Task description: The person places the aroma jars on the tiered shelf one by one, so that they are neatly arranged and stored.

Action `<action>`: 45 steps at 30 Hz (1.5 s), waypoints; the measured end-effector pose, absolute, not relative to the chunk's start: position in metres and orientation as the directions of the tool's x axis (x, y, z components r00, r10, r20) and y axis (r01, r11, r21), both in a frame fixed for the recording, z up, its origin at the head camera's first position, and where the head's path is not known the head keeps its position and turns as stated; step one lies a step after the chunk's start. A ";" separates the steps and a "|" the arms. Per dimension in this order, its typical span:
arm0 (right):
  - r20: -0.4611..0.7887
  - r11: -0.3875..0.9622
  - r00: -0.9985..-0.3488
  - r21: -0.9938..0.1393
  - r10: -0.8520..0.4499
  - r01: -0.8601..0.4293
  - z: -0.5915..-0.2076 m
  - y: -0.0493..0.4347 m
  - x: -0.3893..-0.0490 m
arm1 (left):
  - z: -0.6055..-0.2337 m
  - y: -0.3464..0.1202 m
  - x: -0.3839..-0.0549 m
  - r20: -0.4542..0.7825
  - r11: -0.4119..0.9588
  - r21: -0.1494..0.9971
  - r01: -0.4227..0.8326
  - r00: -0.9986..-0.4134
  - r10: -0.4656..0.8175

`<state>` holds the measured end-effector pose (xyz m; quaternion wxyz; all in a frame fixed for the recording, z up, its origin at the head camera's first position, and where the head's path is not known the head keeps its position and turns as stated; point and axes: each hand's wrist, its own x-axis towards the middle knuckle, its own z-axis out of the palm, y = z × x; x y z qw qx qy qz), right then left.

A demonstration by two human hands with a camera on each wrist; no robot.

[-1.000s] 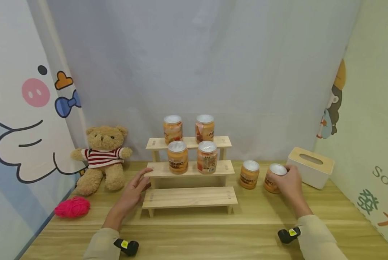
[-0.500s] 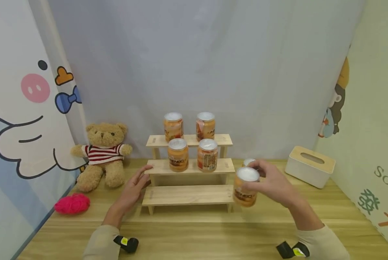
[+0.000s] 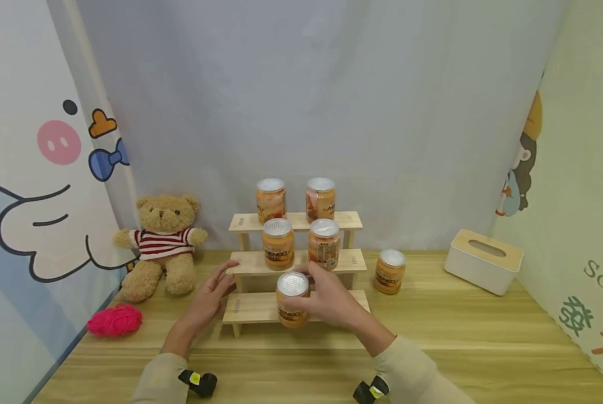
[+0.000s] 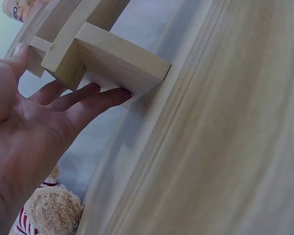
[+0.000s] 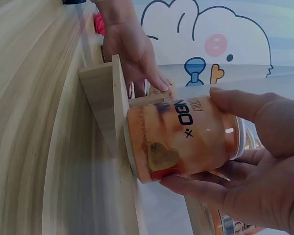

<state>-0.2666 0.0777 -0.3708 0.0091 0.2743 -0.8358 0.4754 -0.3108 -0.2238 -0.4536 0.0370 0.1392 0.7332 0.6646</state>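
Observation:
My right hand [image 3: 334,297] grips an orange-labelled can [image 3: 292,306] with a silvery lid, thumb on one side and fingers on the other. It is upright at the lowest tier of a three-step wooden display rack [image 3: 256,307]. In the right wrist view, the base of this can [image 5: 181,137] is right at the tier's board. My left hand [image 3: 207,297] touches the rack's left end, thumb at the middle tier and extended fingers [image 4: 100,100] against a support. Similar cans stand in pairs on the middle tier [image 3: 278,247] and top tier [image 3: 271,203].
One more can [image 3: 390,272] stands on the table right of the rack. A white tissue box [image 3: 483,266] with a wooden lid sits farther right. At left are a teddy bear [image 3: 162,247] and a pink yarn skein [image 3: 114,321]. A grey curtain hangs behind.
My right hand has picked up the rightmost can from the table and carried it left to the rack's lowest tier. My left hand has stayed at the rack's left end.

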 end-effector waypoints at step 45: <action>0.103 0.549 -0.994 -0.833 0.028 -0.071 -0.406 0.244 -0.326 | -0.454 -0.224 -0.311 0.132 0.114 0.980 0.166 -0.958 0.255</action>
